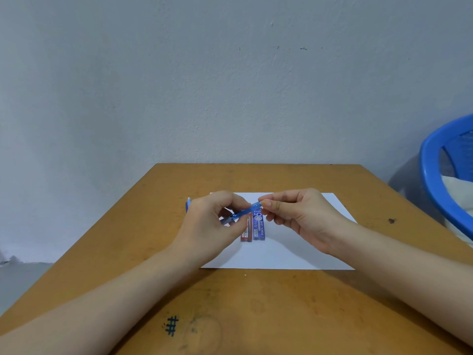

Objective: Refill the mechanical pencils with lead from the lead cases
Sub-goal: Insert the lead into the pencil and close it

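The left hand (212,222) and right hand (303,217) both pinch.

Our left hand (212,221) hides the middle of the blue pencil (245,212) and the top of the red lead case (246,233). Just left of that hand we see only the tip of another pencil (188,204). The picture's right edge cuts off the blue basket (435,175).

White paper (294,248) on brown table (256,303); blue plastic basket (432,180) at right
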Demonstrator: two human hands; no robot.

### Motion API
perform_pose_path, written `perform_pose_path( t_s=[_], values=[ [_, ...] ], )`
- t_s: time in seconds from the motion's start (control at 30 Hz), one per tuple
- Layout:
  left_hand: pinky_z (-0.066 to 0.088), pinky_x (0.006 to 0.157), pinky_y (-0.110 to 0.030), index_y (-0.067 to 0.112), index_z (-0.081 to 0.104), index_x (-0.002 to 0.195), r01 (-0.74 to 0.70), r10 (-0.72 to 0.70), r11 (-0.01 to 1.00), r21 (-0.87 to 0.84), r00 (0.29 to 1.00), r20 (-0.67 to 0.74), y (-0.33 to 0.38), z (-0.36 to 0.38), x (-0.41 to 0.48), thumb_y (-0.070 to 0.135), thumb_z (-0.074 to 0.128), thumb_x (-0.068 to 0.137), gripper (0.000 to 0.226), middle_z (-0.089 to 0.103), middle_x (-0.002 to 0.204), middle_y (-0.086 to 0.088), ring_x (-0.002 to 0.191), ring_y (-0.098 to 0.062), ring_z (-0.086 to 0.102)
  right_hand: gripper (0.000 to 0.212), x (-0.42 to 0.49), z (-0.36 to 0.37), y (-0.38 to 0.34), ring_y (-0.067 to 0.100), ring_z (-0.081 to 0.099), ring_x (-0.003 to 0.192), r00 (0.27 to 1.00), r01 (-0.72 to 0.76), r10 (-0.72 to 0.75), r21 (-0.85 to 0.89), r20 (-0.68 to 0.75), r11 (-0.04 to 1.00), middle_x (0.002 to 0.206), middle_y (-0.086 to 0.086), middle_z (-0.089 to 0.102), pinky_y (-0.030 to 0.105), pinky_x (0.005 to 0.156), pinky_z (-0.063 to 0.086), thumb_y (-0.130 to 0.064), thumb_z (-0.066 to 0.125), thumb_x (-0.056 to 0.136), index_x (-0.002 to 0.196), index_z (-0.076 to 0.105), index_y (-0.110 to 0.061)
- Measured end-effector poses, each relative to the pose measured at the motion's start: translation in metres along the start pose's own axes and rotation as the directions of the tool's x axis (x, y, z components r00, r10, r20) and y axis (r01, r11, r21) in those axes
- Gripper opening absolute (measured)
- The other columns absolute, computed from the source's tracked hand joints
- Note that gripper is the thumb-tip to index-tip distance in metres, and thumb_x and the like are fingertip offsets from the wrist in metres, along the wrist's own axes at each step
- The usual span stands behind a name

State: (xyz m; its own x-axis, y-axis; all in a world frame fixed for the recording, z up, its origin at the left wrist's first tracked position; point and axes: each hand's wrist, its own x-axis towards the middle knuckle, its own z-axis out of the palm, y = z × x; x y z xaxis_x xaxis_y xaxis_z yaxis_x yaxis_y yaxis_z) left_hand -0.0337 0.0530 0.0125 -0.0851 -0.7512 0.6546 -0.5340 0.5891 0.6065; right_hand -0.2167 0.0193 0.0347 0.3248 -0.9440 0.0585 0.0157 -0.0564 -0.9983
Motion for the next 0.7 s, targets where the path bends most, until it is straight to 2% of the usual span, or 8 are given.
perform_pose_path(
  t_s=[0.1, 0.17, 0.23, 0.3, 0.4, 0.5, 0.6, 0.7],
  values=[
    [0.05, 0.07, -0.012, 0.012, 0.075, 0.089, -0.086, 0.086, 0.995, 0.051, 0.996, 0.004, 0.0, 0.002, 0.0, 0.01, 0.068, 0.074, 0.016, 0.068, 0.091, 0.01, 0.086, -0.001, 0.064, 0.009, 0.001, -0.001, 0.001, 0.013, 0.058, 0.064, 1.0, 0.02, -0.02, 0.013, 0.013, 1.0, 0.07, 0.007, 0.069, 0.026, 0.068, 0.043, -0.002, 0.071, 0.074, 0.078, 0.075, -0.009],
    [0.049, 0.071, -0.01, 0.012, 0.076, 0.094, -0.089, 0.089, 0.994, 0.063, 0.996, 0.003, 0.001, 0.001, 0.0, 0.015, 0.068, 0.076, 0.02, 0.067, 0.093, 0.011, 0.088, 0.0, 0.063, 0.009, 0.002, -0.001, 0.0, 0.015, 0.056, 0.066, 0.999, 0.027, -0.028, 0.019, 0.027, 0.999, 0.069, 0.006, 0.069, 0.028, 0.071, 0.044, -0.004, 0.072, 0.072, 0.076, 0.076, -0.011],
    [0.049, 0.071, -0.009, 0.012, 0.075, 0.097, -0.08, 0.08, 0.995, 0.053, 0.997, 0.001, 0.003, 0.001, -0.001, 0.011, 0.071, 0.077, 0.02, 0.067, 0.092, 0.011, 0.087, -0.001, 0.064, 0.009, 0.002, -0.002, -0.001, 0.015, 0.056, 0.067, 0.999, 0.027, -0.028, 0.014, 0.022, 1.0, 0.069, 0.005, 0.069, 0.028, 0.072, 0.045, -0.01, 0.073, 0.068, 0.076, 0.076, -0.012],
    [0.05, 0.072, -0.01, 0.011, 0.074, 0.1, -0.06, 0.061, 0.998, 0.027, 0.998, -0.002, 0.006, 0.002, -0.001, 0.001, 0.073, 0.078, 0.024, 0.07, 0.091, 0.006, 0.083, -0.002, 0.065, 0.007, 0.005, -0.004, -0.003, 0.013, 0.057, 0.065, 0.999, 0.04, -0.04, 0.034, -0.005, 0.999, 0.068, 0.004, 0.068, 0.023, 0.066, 0.047, -0.008, 0.069, 0.076, 0.081, 0.073, -0.007],
    [0.05, 0.07, -0.01, 0.014, 0.074, 0.1, 0.031, -0.03, 0.999, -0.034, 0.999, 0.013, 0.01, 0.001, -0.002, -0.001, 0.071, 0.08, 0.025, 0.072, 0.086, 0.006, 0.076, -0.003, 0.066, 0.009, 0.011, -0.007, -0.009, 0.015, 0.062, 0.066, 0.997, 0.051, -0.043, 0.159, -0.057, 0.986, 0.076, 0.009, 0.069, 0.018, 0.059, 0.05, -0.006, 0.057, 0.089, 0.086, 0.066, -0.003],
    [0.047, 0.066, -0.009, 0.015, 0.077, 0.093, 0.161, -0.157, 0.986, -0.047, 0.985, 0.073, 0.012, 0.003, -0.003, 0.003, 0.07, 0.082, 0.018, 0.074, 0.079, 0.01, 0.07, 0.001, 0.066, 0.011, 0.015, -0.012, -0.017, 0.019, 0.069, 0.07, 0.997, 0.028, -0.005, 0.304, -0.077, 0.952, 0.082, 0.011, 0.072, 0.024, 0.063, 0.056, -0.009, 0.048, 0.095, 0.091, 0.058, -0.006],
    [0.046, 0.063, -0.007, 0.016, 0.077, 0.09, 0.286, -0.274, 0.95, -0.126, 0.956, 0.105, 0.016, 0.006, -0.004, 0.005, 0.069, 0.083, 0.015, 0.072, 0.072, 0.015, 0.066, 0.003, 0.065, 0.014, 0.016, -0.016, -0.022, 0.02, 0.071, 0.07, 0.997, 0.002, 0.026, 0.375, -0.068, 0.927, 0.078, 0.008, 0.071, 0.033, 0.063, 0.058, -0.012, 0.043, 0.099, 0.097, 0.057, -0.01],
    [0.054, 0.071, -0.017, 0.021, 0.075, 0.084, 0.379, -0.364, 0.902, -0.208, 0.925, 0.109, 0.021, 0.01, -0.004, 0.009, 0.065, 0.087, 0.016, 0.074, 0.074, 0.01, 0.069, -0.005, 0.068, 0.016, 0.018, -0.017, -0.022, 0.018, 0.069, 0.065, 0.997, -0.028, 0.06, 0.475, -0.051, 0.879, 0.07, 0.005, 0.069, 0.035, 0.059, 0.059, -0.017, 0.04, 0.1, 0.097, 0.056, -0.015]
  ],
)
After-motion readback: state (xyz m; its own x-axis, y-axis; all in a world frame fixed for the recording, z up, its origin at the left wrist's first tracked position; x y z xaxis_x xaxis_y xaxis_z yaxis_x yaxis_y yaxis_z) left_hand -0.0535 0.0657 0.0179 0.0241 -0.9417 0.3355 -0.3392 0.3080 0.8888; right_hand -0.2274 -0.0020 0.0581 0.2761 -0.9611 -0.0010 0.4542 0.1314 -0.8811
